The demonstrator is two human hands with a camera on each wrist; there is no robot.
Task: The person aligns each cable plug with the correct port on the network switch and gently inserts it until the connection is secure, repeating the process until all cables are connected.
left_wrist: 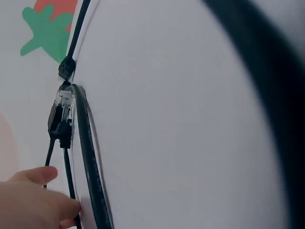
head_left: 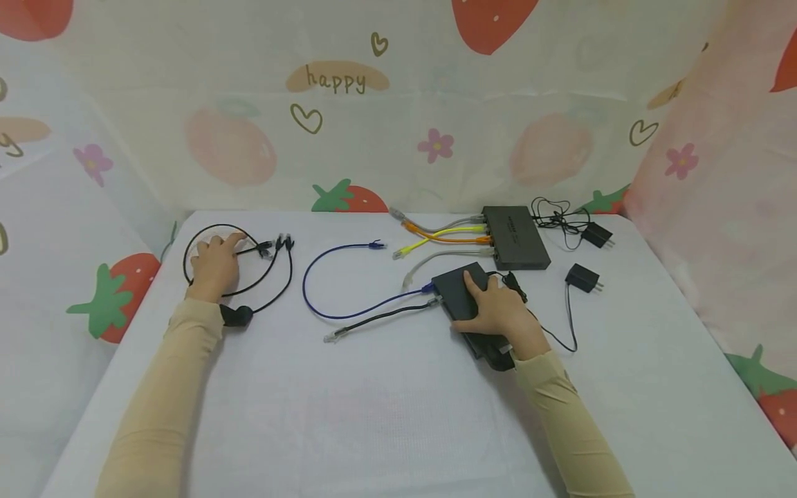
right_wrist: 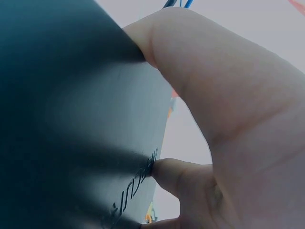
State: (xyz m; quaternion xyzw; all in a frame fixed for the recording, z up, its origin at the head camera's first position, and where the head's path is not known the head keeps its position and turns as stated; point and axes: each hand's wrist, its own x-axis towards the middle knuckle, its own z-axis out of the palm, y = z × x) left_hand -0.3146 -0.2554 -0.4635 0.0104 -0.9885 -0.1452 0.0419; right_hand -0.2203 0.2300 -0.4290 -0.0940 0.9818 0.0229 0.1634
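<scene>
On the left of the table, my left hand (head_left: 214, 266) rests over a loop of black cable (head_left: 214, 226). Its thumb and fingertip stand apart beside the cables in the left wrist view, and no pinch shows. Several black cable ends (head_left: 283, 243) lie to the right of that hand. My right hand (head_left: 498, 311) spreads over a black box (head_left: 457, 277) with network cables in its side. In the right wrist view its fingertips (right_wrist: 164, 171) touch the lettered face, and the thumb lies at the edge. A blue cable (head_left: 339, 317) and a short black cable (head_left: 380, 317) run leftward from the box.
Behind it sits a second, dark grey box (head_left: 517, 238) with grey, yellow (head_left: 414, 247) and orange cables (head_left: 454, 240). Two black power adapters (head_left: 596, 235) with thin cords lie at the right. A patterned cloth (head_left: 411, 104) hangs around the white table (head_left: 349, 429).
</scene>
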